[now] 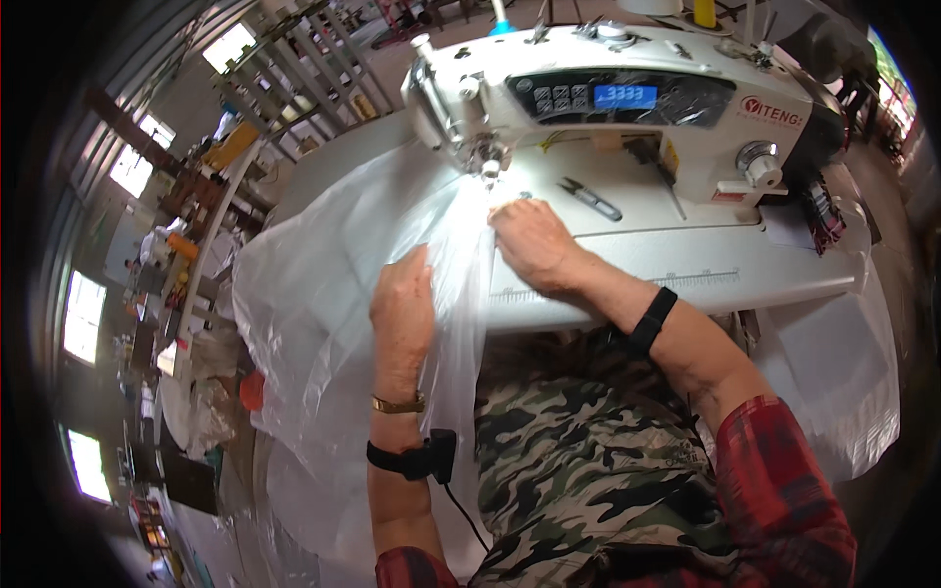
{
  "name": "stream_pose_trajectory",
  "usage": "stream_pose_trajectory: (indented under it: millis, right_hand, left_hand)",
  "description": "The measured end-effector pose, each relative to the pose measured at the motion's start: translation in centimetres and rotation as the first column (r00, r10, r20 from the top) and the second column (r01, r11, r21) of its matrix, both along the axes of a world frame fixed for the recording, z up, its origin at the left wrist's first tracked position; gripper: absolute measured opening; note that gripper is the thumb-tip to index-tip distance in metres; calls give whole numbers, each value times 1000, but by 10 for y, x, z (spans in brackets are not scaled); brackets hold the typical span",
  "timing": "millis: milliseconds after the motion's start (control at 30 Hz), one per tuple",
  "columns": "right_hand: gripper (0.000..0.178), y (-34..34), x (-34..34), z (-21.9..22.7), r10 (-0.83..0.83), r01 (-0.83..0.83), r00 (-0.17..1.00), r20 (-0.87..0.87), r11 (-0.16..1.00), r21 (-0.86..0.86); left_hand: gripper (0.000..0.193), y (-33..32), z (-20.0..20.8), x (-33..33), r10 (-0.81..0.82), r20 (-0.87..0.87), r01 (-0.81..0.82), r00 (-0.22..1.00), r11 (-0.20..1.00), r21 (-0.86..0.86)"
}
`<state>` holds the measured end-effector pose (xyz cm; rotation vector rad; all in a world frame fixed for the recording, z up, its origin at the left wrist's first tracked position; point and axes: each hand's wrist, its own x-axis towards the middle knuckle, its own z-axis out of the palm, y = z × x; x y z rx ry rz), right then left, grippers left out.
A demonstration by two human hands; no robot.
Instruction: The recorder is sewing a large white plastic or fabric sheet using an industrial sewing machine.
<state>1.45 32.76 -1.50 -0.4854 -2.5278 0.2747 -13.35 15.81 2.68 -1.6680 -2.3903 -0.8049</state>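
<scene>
A translucent white plastic sheet (314,265) is gathered under the lit needle area (490,176) of a white sewing machine (441,83). It spreads left over the table and hangs down in front. My right hand (534,243) is closed in a pinch on the sheet's right edge, just in front of the presser foot. My left hand (403,299) lies nearer to me and to the left, its fingers curled closed on the gathered sheet; the fingertips are partly hidden.
Thread snips (591,199) lie on the machine bed right of the needle, with a dark thin-shafted tool (655,169) beyond. A ruler scale (676,282) runs along the bed's front. More translucent sheeting (833,363) hangs at the right. Cluttered shelves (186,284) stand far left.
</scene>
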Motion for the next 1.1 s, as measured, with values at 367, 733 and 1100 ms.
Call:
stream_pose_trajectory:
  millis: [367, 733, 1100]
  right_hand:
    - [16, -135, 37, -25, 224, -313, 919, -325, 916, -253]
    - [38, -209, 4, -87, 169, -128, 983, -69, 368, -921]
    - [45, -193, 12, -98, 233, -135, 971, -48, 372, -918]
  left_hand:
    - [47, -62, -54, -97, 80, -24, -81, 996, 996, -29]
    - [51, -58, -55, -94, 96, 42, -93, 994, 993, -78]
    - [52, -55, -55, -93, 105, 14, -103, 994, 991, -80]
